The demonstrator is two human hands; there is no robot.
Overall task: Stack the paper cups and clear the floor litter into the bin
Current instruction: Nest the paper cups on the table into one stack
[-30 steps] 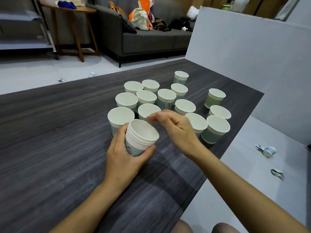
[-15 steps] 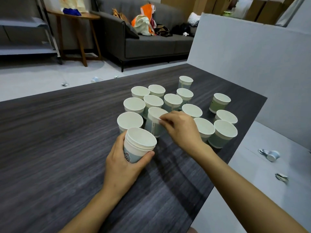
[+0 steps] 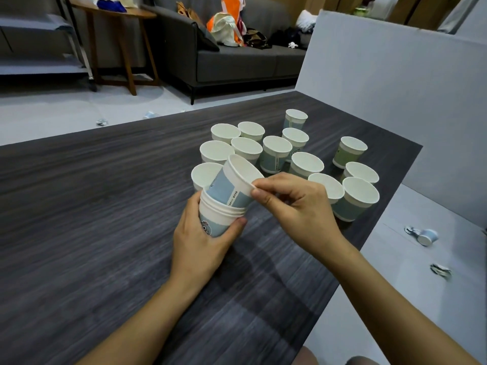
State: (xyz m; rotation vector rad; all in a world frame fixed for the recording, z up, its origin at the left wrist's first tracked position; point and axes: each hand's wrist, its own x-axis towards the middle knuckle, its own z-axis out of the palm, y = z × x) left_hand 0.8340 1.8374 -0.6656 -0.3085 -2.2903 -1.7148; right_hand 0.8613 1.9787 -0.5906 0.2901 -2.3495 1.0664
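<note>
Our left hand [image 3: 196,242] grips the stack [image 3: 220,219] on the desk [image 3: 92,206] — our right hand [image 3: 295,204] pinches a tilted cup [image 3: 234,184] partway in.

The table [image 3: 105,233] is dark charcoal with a fine, streaky wood grain. The standing cups [image 3: 276,151] on it have plain white insides and rims over pale blue-grey bands, except the green cup [image 3: 347,155] at two o'clock from the cluster, which has a sage band. The stack [image 3: 213,218] at the centre has white rims above a light blue wall with a dark-outlined cartoon print (only part of it shows), and the tilted cup [image 3: 226,188] in its mouth is light blue with a white strip of tiny dark print. At twelve o'clock the sofa [image 3: 237,61] is dark grey and the bag [image 3: 226,25] on it is orange and white, and at three o'clock the crushed cup [image 3: 425,237] is light blue and white against the pale grey floor [image 3: 421,312].
</note>
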